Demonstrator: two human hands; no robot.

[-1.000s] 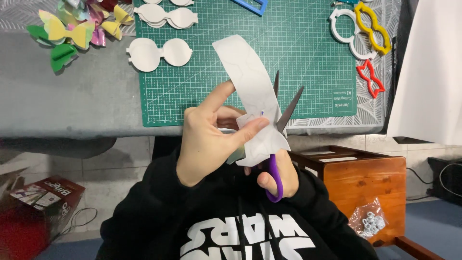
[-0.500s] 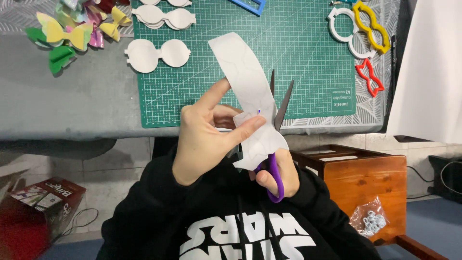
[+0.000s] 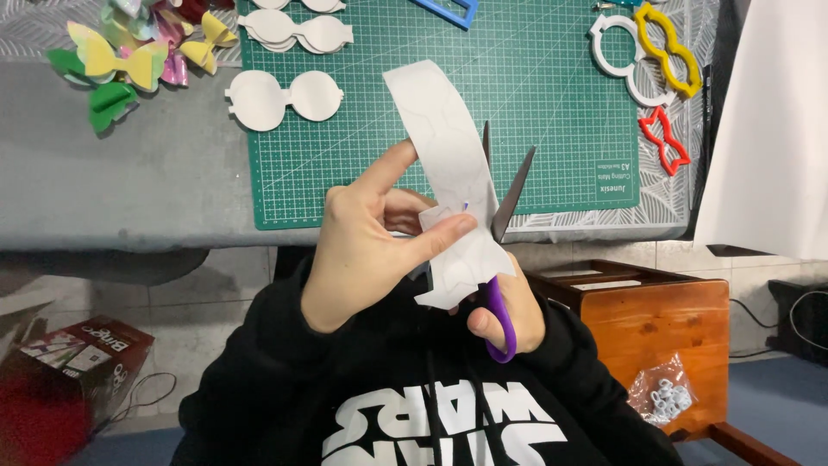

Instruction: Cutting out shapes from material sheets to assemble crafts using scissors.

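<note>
- Since the earlier frames the scissors [image 3: 500, 224] have tipped a little more upright and the blades have narrowed slightly; the paper strip [image 3: 444, 138] sits much as it did, held up over the near edge of the bench [image 3: 129, 190].
- The left hand [image 3: 371, 250] pinches the strip between thumb and fingers low down, just beside the blades; its grip is closed on the paper.
- The right hand [image 3: 509, 315] is wrapped through the purple handle, grip closed on the scissors, blades part open against the strip's right edge.
- The strip looks light and thin, stiff enough to arch upward unsupported, yet easy to crease or tear.
- Best hold, I judge, is close to the cut line, where it flexes least.
- Behind lie a green mat [image 3: 552, 95], white cut-outs [image 3: 285, 99], coloured bows [image 3: 129, 60] and plastic templates [image 3: 664, 60].
</note>
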